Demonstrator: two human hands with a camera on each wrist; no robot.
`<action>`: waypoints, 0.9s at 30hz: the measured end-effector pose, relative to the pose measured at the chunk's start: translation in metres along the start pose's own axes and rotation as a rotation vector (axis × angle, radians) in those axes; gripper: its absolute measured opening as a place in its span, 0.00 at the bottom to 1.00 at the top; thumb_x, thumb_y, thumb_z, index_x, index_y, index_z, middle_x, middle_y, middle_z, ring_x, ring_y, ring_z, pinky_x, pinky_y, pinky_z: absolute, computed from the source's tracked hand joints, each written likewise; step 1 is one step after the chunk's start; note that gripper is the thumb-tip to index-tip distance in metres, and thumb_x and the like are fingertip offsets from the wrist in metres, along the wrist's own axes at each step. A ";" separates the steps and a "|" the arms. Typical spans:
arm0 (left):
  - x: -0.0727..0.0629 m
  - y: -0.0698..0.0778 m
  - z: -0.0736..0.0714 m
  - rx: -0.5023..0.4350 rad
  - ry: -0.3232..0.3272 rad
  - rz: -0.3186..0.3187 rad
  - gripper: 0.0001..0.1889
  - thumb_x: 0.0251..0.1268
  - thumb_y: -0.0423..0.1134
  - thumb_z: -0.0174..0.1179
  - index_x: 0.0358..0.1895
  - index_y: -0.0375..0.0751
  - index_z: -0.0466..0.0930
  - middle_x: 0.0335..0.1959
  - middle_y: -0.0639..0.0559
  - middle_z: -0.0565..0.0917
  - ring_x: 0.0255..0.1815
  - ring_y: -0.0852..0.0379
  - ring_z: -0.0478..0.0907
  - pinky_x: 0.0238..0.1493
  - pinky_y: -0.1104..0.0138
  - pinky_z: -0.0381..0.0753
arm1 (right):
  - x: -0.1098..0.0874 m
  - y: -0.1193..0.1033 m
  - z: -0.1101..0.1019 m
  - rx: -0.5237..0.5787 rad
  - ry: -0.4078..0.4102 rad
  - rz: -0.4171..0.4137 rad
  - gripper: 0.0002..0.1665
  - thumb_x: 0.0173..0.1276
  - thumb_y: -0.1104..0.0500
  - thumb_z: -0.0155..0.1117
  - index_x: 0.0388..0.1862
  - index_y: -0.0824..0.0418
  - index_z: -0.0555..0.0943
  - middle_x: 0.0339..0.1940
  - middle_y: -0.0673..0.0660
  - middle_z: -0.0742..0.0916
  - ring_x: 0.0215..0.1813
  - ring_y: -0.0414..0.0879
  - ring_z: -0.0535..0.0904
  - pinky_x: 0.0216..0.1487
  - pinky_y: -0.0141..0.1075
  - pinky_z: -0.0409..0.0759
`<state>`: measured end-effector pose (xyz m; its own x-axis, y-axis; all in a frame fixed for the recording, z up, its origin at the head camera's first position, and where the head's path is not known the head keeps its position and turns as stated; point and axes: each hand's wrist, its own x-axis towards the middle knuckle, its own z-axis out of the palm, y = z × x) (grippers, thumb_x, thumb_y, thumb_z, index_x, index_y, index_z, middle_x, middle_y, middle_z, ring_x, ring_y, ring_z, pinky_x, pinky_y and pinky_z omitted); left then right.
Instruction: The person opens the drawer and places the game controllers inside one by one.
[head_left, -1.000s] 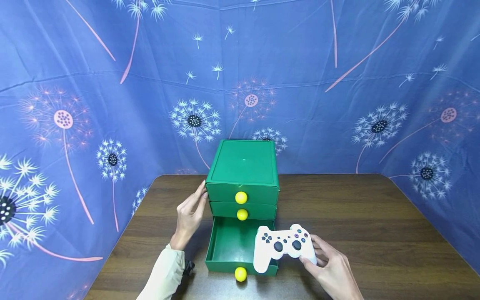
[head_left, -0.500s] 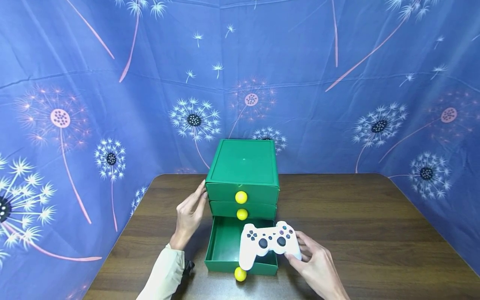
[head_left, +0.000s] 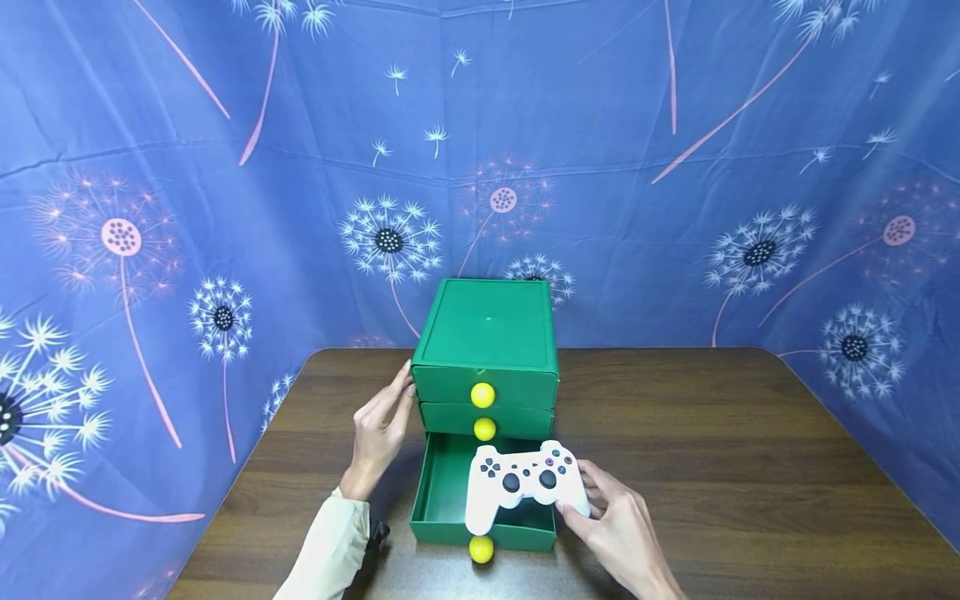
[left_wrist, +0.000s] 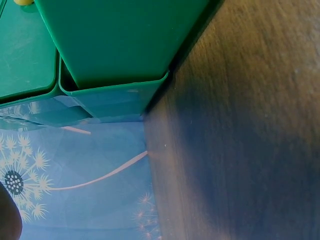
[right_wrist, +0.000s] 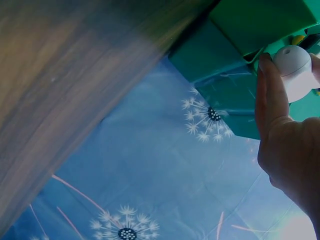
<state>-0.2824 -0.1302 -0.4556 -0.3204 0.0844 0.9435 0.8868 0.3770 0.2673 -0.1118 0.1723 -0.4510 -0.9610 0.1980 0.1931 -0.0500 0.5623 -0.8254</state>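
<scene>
A white game controller point(head_left: 525, 483) is held over the pulled-out bottom drawer point(head_left: 446, 479) of a green drawer cabinet point(head_left: 485, 329). My right hand point(head_left: 618, 529) pinches its right grip between thumb and fingers. In the right wrist view the rounded end of the controller point(right_wrist: 292, 70) shows between the fingers. With fingers extended, my left hand point(head_left: 380, 429) rests on the cabinet's left side. The upper two drawers are pushed in, and each front bears a yellow ball knob point(head_left: 482, 395). Little of the left hand shows in the left wrist view, where the drawer point(left_wrist: 120, 45) sticks out.
The cabinet stands on a brown wooden table point(head_left: 712, 450). Behind it hangs a blue cloth point(head_left: 615, 233) with dandelion prints. A small black object point(head_left: 377, 535) is at the left wrist, by the sleeve point(head_left: 330, 542).
My right hand has carried the controller to the left, from the drawer's right edge to over its middle. My left hand and the drawers have stayed put.
</scene>
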 end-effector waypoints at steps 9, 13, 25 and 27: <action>0.001 0.001 0.000 -0.001 0.003 0.007 0.29 0.57 0.14 0.65 0.65 0.27 0.80 0.48 0.38 0.89 0.44 0.41 0.89 0.54 0.72 0.84 | 0.000 -0.004 0.007 -0.005 0.018 -0.024 0.32 0.54 0.69 0.81 0.60 0.69 0.83 0.47 0.60 0.88 0.44 0.48 0.87 0.42 0.35 0.90; 0.000 0.001 0.000 0.004 0.002 -0.002 0.29 0.58 0.14 0.65 0.65 0.28 0.80 0.48 0.39 0.89 0.44 0.41 0.89 0.54 0.72 0.84 | 0.001 -0.005 0.011 -0.024 0.033 -0.034 0.31 0.55 0.68 0.81 0.59 0.68 0.83 0.48 0.60 0.88 0.44 0.48 0.87 0.42 0.35 0.90; 0.001 0.002 0.001 0.005 0.000 0.000 0.29 0.57 0.14 0.65 0.65 0.28 0.79 0.49 0.38 0.89 0.45 0.41 0.89 0.54 0.72 0.84 | 0.002 -0.010 0.017 -0.066 0.026 -0.032 0.32 0.55 0.67 0.82 0.60 0.68 0.83 0.48 0.60 0.88 0.44 0.49 0.87 0.40 0.36 0.90; 0.002 0.002 0.001 0.008 0.007 0.006 0.29 0.56 0.13 0.65 0.64 0.26 0.80 0.49 0.38 0.89 0.44 0.41 0.89 0.54 0.73 0.84 | 0.002 -0.012 0.018 -0.070 0.026 -0.031 0.33 0.55 0.67 0.82 0.61 0.69 0.82 0.48 0.61 0.88 0.44 0.49 0.87 0.41 0.36 0.90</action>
<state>-0.2810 -0.1283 -0.4535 -0.3131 0.0806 0.9463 0.8860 0.3838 0.2604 -0.1179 0.1516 -0.4507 -0.9518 0.1998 0.2326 -0.0597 0.6234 -0.7796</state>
